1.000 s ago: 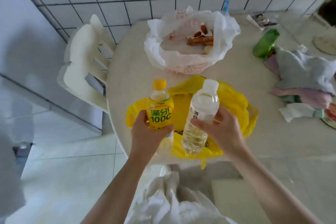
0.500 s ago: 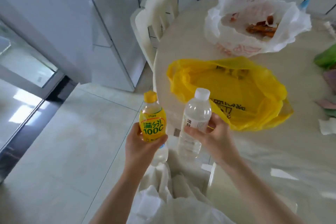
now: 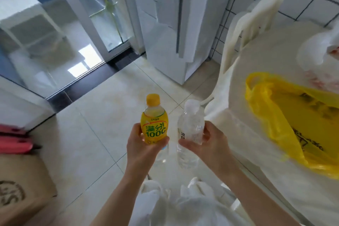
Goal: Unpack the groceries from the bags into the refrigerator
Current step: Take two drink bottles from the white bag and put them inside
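My left hand (image 3: 142, 149) grips a yellow-labelled drink bottle (image 3: 154, 124) with an orange cap, held upright over the floor. My right hand (image 3: 209, 145) grips a clear water bottle (image 3: 190, 130) with a white cap, just right of the yellow one. The white refrigerator (image 3: 176, 24) stands ahead against the tiled wall, doors closed. A yellow plastic bag (image 3: 293, 115) lies open on the round table (image 3: 256, 71) to my right. A white plastic bag (image 3: 319, 55) sits further back on that table, partly cut off by the frame edge.
A white plastic chair (image 3: 244, 36) stands between the refrigerator and the table. A glass sliding door (image 3: 64, 42) with a dark threshold fills the left. A cardboard box (image 3: 22, 185) and a pink object (image 3: 12, 139) sit at lower left on the tiled floor.
The view has swung left from the table towards the refrigerator and glass door. Both hands carry their bottles away from the yellow bag, which now lies at the right.
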